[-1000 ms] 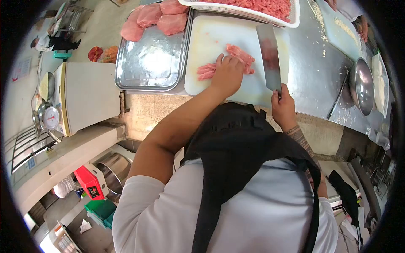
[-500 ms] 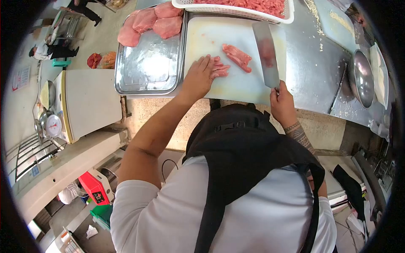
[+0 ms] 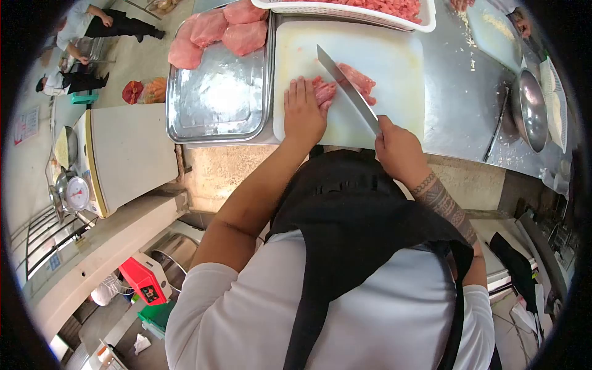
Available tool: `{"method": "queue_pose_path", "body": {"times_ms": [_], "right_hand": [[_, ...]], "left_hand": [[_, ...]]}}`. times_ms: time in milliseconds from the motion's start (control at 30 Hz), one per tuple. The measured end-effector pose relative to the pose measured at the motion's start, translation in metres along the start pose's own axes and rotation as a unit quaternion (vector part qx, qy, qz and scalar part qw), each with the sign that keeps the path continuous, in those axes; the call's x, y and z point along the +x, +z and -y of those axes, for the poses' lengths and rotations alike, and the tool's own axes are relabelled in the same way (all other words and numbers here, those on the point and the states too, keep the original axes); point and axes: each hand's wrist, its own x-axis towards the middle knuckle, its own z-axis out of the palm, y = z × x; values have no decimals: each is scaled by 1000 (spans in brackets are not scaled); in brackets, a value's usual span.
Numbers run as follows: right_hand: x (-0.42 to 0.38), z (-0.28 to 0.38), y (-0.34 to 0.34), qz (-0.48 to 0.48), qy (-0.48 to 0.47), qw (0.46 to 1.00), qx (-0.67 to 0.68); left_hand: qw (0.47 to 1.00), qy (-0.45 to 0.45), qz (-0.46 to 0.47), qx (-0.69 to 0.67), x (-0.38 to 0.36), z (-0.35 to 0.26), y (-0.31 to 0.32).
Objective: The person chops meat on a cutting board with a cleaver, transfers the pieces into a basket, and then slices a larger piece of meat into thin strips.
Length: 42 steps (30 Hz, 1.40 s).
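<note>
On the white cutting board (image 3: 394, 65), my left hand (image 3: 303, 114) lies over a small pile of sliced meat (image 3: 324, 92), its fingers extended and partly covering the pile. My right hand (image 3: 399, 148) is wrapped round the handle of a cleaver (image 3: 350, 89). The blade points up and to the left, beside the pile, with its edge hard to make out. Another piece of meat (image 3: 361, 80) lies just right of the blade, partly hidden by it.
Left of the board is a metal tray (image 3: 216, 98) with several meat slabs (image 3: 209, 28). A white basket (image 3: 370, 20) of cut meat stands beyond it. To the right are a metal bowl (image 3: 531, 111) and a co-worker's hand (image 3: 461, 4). Two people stand at the far left.
The cleaver has swung left from the board's right side to beside the sliced pile, its blade now slanted. My left hand has turned more upright on the pile. Another person shows at the upper left.
</note>
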Motion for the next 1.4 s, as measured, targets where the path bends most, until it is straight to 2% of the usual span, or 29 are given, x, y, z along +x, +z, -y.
{"method": "queue_pose_path", "body": {"times_ms": [100, 200, 367, 600, 700, 733, 833, 867, 967, 1067, 1167, 1200, 1267, 1300, 1400], "right_hand": [[9, 5, 6, 4, -9, 1000, -28], [11, 18, 13, 19, -16, 999, -31], [11, 37, 20, 55, 4, 998, -32], [1, 18, -1, -19, 38, 997, 58], [-17, -1, -18, -81, 68, 990, 99], [-23, -14, -19, -96, 83, 987, 102], [-39, -34, -26, -103, 158, 972, 141], [-43, -41, -25, -107, 173, 968, 149], [-49, -47, -21, -106, 217, 960, 142], [-44, -43, -21, -120, 219, 958, 141], [-28, -43, -12, -116, 220, 962, 112], [-23, -42, -9, -110, 222, 964, 95], [-19, -39, -7, -96, 165, 980, 55], [-17, -37, -6, -88, 135, 986, 35], [-18, -24, -1, -70, 131, 989, 26]], "left_hand": [[998, -25, -27, 42, 1, -18, -26], [998, 25, -42, 30, 2, -13, -32], [999, 21, 25, 37, 5, 2, -12], [996, 22, 49, 69, 9, 1, -20], [993, 9, 100, 69, 20, -3, -37], [988, -12, 145, 48, 33, -7, -50], [987, 126, 72, -66, 68, -3, -53], [979, 165, 87, -82, 80, -6, -54], [960, 194, 159, -123, 105, -16, -19], [962, 105, 241, -69, 102, -65, -39], [971, 75, 216, -70, 84, -92, -30], [979, 98, 165, -71, 80, -93, -19], [985, 141, 60, -74, 69, -90, 4], [985, 139, 63, -82, 68, -89, 6], [984, 127, 94, -85, 69, -87, 6]]}}
